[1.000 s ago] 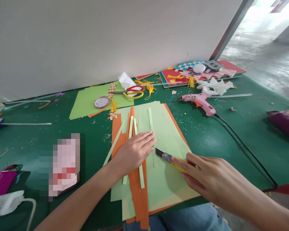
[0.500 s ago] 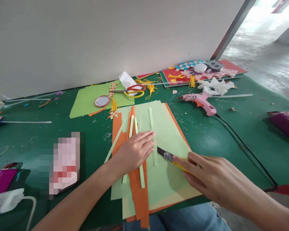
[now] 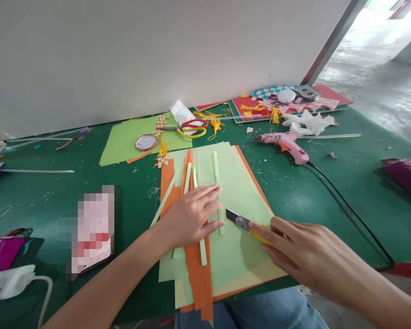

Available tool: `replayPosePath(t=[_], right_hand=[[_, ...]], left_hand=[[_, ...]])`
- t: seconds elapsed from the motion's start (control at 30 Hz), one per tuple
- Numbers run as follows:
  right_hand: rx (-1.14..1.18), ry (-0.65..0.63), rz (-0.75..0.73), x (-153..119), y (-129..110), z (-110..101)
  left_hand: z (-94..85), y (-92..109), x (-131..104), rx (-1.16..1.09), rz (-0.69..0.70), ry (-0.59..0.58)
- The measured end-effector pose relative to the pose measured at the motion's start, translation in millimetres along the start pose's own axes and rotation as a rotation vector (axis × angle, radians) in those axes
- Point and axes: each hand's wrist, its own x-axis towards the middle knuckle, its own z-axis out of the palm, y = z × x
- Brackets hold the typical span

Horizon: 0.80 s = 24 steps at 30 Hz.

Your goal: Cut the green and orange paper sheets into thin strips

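My left hand (image 3: 193, 212) lies palm down with its fingers stretched out, the tips on a narrow pale green paper strip (image 3: 216, 167). Under that strip is a stack of pale green paper sheets (image 3: 246, 192) with orange sheets showing at the edges. Beneath my left palm and wrist run orange paper strips (image 3: 205, 297) and more pale green strips, partly hidden. My right hand (image 3: 301, 246) grips a yellow utility knife (image 3: 242, 222). Its dark blade points left, just right of the strip and above the paper; whether it touches is unclear.
A pink hot glue gun (image 3: 287, 145) lies at the right, its black cord trailing forward. Scissors (image 3: 190, 129), a round tin (image 3: 146, 142) and a yellow tassel (image 3: 162, 148) lie at the back. A phone (image 3: 95, 233) sits at left, a white charger (image 3: 10, 281) nearer.
My left thumb and fingers have spread slightly, the thumb reaching right past the strip. The knife stays nearly in place, and the whole view has shifted a little.
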Motion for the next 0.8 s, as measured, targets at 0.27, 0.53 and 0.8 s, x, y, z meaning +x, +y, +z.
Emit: replayPosePath(t=[0.27,0.53,0.8], right_hand=[[0.046,-0.007,-0.099,-9.6,-4.0,-4.7],[0.057,0.029,-0.125,-10.8,-10.8,-10.3],[0.056,0.012,-0.106,-10.2,-9.9,-10.8]], left_hand=[[-0.3,-0.6,1.8,-0.001,0.019,0.022],[0.4,-0.9,2.2,0.000,0.023,0.040],[0.2,-0.4,0.9,0.004,0.021,0.030]])
